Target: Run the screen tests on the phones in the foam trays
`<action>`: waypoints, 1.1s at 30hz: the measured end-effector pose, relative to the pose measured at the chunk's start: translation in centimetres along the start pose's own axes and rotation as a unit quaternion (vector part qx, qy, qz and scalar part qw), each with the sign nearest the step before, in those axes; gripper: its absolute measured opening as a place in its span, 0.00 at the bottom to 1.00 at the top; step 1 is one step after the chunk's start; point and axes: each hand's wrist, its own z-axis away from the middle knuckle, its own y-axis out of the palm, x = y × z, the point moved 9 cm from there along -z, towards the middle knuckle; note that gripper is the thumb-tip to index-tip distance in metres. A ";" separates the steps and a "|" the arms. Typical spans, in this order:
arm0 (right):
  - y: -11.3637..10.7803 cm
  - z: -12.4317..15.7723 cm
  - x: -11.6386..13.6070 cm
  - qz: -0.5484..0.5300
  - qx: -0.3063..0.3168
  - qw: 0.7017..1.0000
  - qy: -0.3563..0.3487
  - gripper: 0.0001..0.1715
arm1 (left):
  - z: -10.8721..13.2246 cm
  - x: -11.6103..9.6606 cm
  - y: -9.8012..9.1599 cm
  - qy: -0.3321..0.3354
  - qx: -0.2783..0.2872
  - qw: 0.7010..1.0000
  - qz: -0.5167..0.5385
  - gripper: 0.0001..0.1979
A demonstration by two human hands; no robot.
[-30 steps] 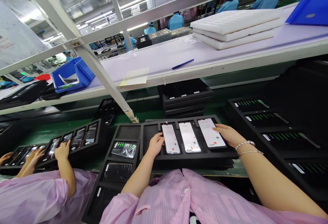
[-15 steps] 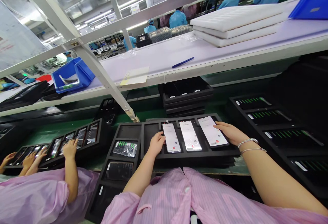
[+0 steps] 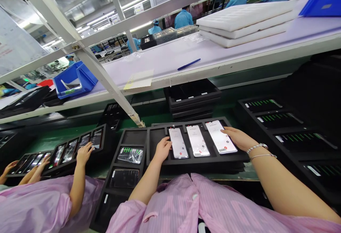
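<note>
Three smartphones with white lit screens lie in a row in a black foam tray (image 3: 157,137). My left hand (image 3: 162,149) rests at the left side of the left smartphone (image 3: 178,143), its fingers loosely bent and slightly apart, touching the edge. My right hand (image 3: 238,138), with bracelets at the wrist, grips the upper right edge of the right smartphone (image 3: 220,138); its fingertips lie over the screen's border and its thumb is hidden. Between them sits the middle smartphone (image 3: 197,141), touched by neither hand.
Left of my tray, another black tray (image 3: 125,197) holds dark phones, one in clear film. A tray with green-striped phones (image 3: 293,138) stands at right, stacked trays (image 3: 191,98) behind. A shelf (image 3: 226,57) crosses above. A co-worker's hand (image 3: 84,153) is over phones at left.
The right smartphone's screen looks brighter, and it has shifted slightly up and left with my right hand. My left hand stays put. The co-worker's hand has moved right along their tray.
</note>
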 end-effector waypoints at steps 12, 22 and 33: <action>-0.2 0.1 -1.3 -0.067 0.032 0.997 0.013 0.32 | 0.0 -0.6 0.1 -0.012 0.004 1.000 0.015 0.19; 0.3 0.9 -1.2 -0.101 0.036 0.993 0.041 0.26 | 0.2 -0.8 0.2 -0.008 0.005 1.000 0.017 0.18; 0.3 0.9 -1.2 -0.139 0.037 0.989 0.047 0.24 | -0.2 -0.5 0.2 -0.010 0.011 1.000 0.020 0.18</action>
